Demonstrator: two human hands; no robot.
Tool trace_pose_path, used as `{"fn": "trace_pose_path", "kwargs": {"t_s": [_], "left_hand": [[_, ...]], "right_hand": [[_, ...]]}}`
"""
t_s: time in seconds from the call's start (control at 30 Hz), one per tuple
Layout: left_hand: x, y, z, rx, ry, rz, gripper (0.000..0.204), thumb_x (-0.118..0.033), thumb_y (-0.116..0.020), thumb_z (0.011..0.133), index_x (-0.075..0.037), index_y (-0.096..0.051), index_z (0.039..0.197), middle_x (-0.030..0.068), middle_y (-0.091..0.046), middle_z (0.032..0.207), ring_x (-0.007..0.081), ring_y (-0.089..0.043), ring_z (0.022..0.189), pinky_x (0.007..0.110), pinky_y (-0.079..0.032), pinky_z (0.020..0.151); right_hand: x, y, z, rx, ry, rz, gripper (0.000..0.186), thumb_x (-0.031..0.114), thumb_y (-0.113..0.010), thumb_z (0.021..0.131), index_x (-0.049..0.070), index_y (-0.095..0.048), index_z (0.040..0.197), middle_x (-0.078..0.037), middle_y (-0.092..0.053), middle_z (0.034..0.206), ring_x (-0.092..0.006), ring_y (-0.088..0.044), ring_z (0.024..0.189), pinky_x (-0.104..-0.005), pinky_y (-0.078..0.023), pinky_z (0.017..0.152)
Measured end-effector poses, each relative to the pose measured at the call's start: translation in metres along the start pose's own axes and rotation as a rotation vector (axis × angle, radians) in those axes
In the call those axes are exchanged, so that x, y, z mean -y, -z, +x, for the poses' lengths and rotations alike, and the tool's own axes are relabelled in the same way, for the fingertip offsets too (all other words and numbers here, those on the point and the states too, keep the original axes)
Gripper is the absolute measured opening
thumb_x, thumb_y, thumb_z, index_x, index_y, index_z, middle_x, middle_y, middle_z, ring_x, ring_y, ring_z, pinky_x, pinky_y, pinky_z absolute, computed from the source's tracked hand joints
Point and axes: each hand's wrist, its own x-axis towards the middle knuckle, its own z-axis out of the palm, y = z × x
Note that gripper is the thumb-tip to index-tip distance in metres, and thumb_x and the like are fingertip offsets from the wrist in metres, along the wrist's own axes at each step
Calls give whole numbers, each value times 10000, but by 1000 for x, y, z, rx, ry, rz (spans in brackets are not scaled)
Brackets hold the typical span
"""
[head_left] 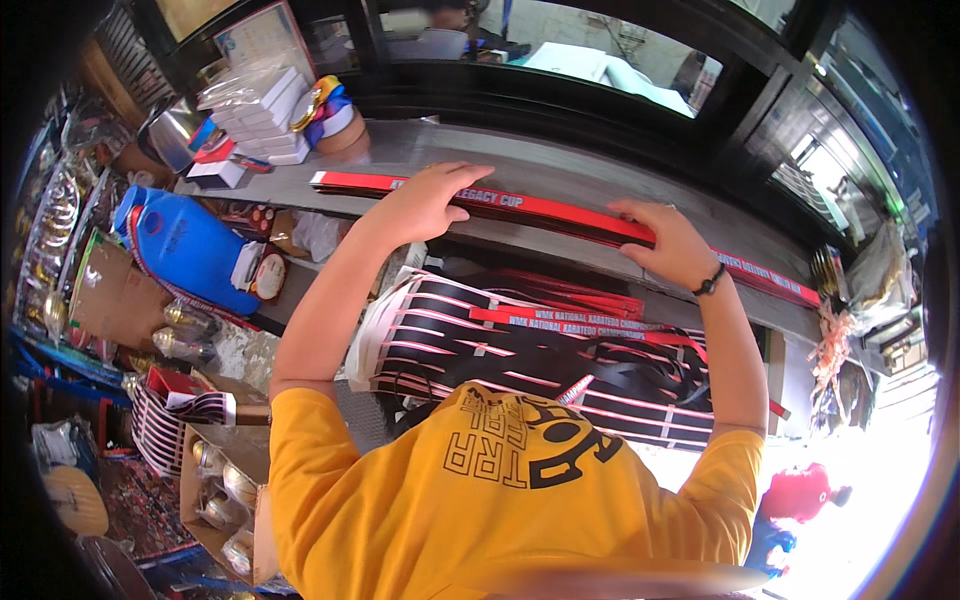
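Note:
A long stack of red ribbon strips [560, 212] with white printing lies along the edge of the grey counter [560, 170]. My left hand [432, 203] straddles it left of the middle, fingers on the far edge and thumb on the near one. Farther right, my right hand [668, 240] grips the same stack in a like way, partly hiding it. The strips run on past my right hand to the counter's right end. Below the counter, in front of me, lie black-and-white striped ribbon sheets [430, 335], with loose red ribbons [570, 315] and black ones among them.
White boxes [265, 110] are piled at the back left, beside medals with coloured ribbons [325, 108]. A blue jug [185, 245] stands at the left. Lower left, an open carton [225, 500] holds wrapped trophy parts. A dark window frame [560, 95] borders the counter's far side.

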Motion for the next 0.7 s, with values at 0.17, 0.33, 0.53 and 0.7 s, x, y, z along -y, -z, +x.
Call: {"fn": "trace_pose_path", "kwargs": {"t_s": [0.17, 0.33, 0.53, 0.7], "left_hand": [[15, 11, -4, 95, 68, -10, 599, 24, -687, 843, -128, -556, 1407, 209, -653, 1237, 417, -600, 1147, 467, -483, 961], [17, 8, -6, 97, 61, 14, 576, 57, -657, 847, -118, -574, 1389, 204, -653, 1222, 412, -611, 1139, 484, -495, 948], [15, 13, -13, -15, 1, 44, 686, 75, -705, 795, -121, -536, 1430, 192, -582, 1370, 386, -535, 1281, 439, -432, 1096], [48, 75, -38, 76, 191, 234, 740, 60, -750, 765, -110, -518, 1447, 181, -552, 1416, 371, -498, 1326, 415, -405, 1117]], "right_hand": [[4, -1, 3, 14, -20, -20, 498, 131, -729, 804, 74, -641, 1291, -151, -665, 1285, -340, -629, 1172, -414, -491, 1008], [6, 0, 5, 45, -42, -38, 495, 148, -738, 809, 76, -644, 1290, -149, -665, 1288, -359, -613, 1194, -428, -469, 1029], [7, -1, 2, 14, 3, -78, 490, 135, -731, 816, 98, -626, 1294, -140, -670, 1260, -367, -619, 1152, -441, -474, 1006], [7, 1, 0, 15, 10, -74, 525, 146, -753, 803, 105, -621, 1309, -137, -664, 1278, -360, -610, 1175, -436, -470, 1018]]}}
